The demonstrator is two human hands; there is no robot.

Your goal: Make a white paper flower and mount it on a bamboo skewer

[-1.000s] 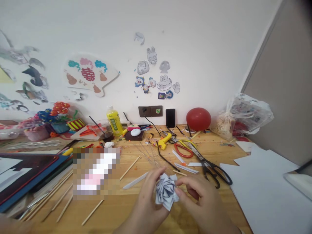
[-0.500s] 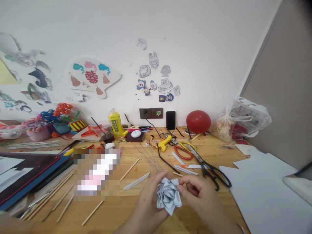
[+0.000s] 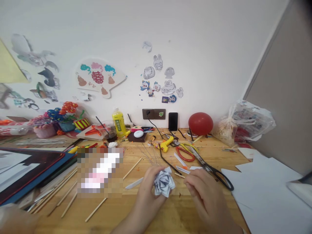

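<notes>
A folded white paper rose [image 3: 164,182] rests in my left hand [image 3: 149,191], its thumb and fingers wrapped round the bloom's left side and underneath. The petals face up towards me. My right hand [image 3: 207,195] hovers just right of the rose, apart from it, with fingers loosely bent and the thumb a little away from them; nothing shows in it. Beyond that hand lie white paper strips [image 3: 180,160] and large black-handled scissors [image 3: 220,177], partly covered by the hand. A further paper strip [image 3: 133,183] lies left of my left hand.
A yellow glue gun [image 3: 167,144], red-handled scissors [image 3: 185,154] and thin wires [image 3: 151,154] lie behind my hands. White paper sheets [image 3: 265,188] cover the right side. Wooden sticks [image 3: 96,209] lie at left, where a blurred hand [image 3: 16,219] shows. A red balloon [image 3: 201,123] stands by the wall.
My right hand has let go of the rose's petal and moved off to the right. The rose has tilted slightly in my left hand. The view has shifted a little left.
</notes>
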